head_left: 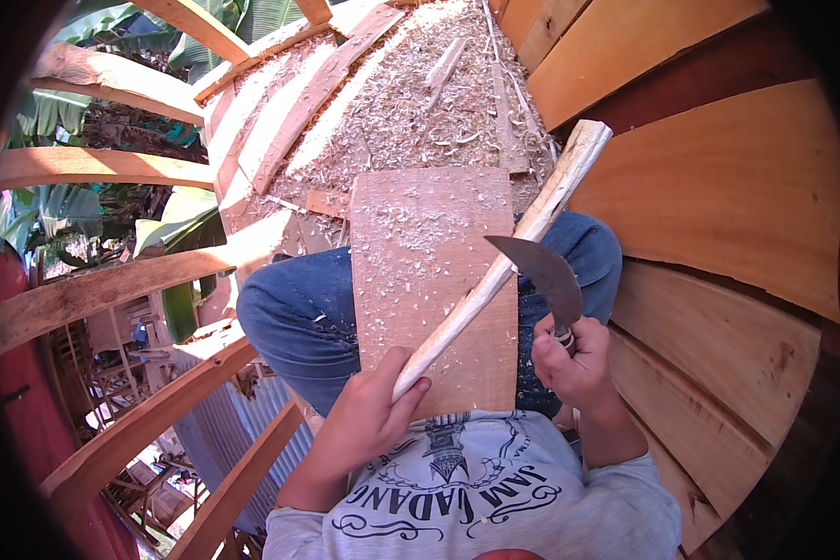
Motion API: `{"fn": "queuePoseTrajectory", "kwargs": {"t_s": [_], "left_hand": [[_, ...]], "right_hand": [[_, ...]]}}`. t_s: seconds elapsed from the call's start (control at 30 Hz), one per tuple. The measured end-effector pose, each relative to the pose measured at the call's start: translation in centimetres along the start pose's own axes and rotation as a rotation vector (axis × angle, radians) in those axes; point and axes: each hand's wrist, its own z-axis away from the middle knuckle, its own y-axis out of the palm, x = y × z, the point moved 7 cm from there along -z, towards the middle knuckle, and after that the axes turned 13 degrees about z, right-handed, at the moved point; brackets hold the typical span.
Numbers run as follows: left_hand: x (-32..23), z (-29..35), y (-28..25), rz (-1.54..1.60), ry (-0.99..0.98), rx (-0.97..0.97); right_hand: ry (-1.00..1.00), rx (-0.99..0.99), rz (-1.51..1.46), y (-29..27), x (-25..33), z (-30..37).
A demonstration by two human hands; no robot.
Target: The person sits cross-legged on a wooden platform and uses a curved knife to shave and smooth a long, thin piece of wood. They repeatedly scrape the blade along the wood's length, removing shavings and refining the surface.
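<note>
My left hand is closed around the near end of a pale, partly peeled wooden stick. The stick slants up and to the right over a wooden board that lies across my lap, strewn with small shavings. Its far end reaches past my right knee, and patches of brown bark still show on it. In my right hand is the handle of a sickle with a dark curved blade. The blade's tip points left, at the stick's middle; whether it touches the wood I cannot tell.
Wood shavings cover the floor ahead, with a long plank lying among them. A slatted wooden railing stands on my left, with banana leaves beyond it. Broad wooden boards form a wall close on my right.
</note>
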Motion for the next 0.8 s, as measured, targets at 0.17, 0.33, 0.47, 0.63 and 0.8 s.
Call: {"fn": "queuePoseTrajectory", "kwargs": {"t_s": [0.17,0.33,0.47,0.63,0.8], "left_hand": [[-0.7,-0.3,0.3,-0.010,0.065,0.025],[-1.3,-0.3,0.3,-0.003,0.087,0.019],[-0.7,-0.2,0.5,0.062,0.049,0.044],[0.1,-0.2,0.0,0.016,0.011,0.011],[-1.1,-0.1,0.3,-0.008,0.153,-0.024]], "right_hand": [[0.140,0.283,-0.246,1.9,0.6,0.1],[0.129,0.150,-0.262,0.9,-0.3,0.0],[-0.125,-0.117,0.145,-0.2,0.1,-0.1],[-0.044,-0.080,0.065,-0.6,0.5,-0.2],[-0.024,0.397,-0.053,2.7,1.0,-0.2]]}}
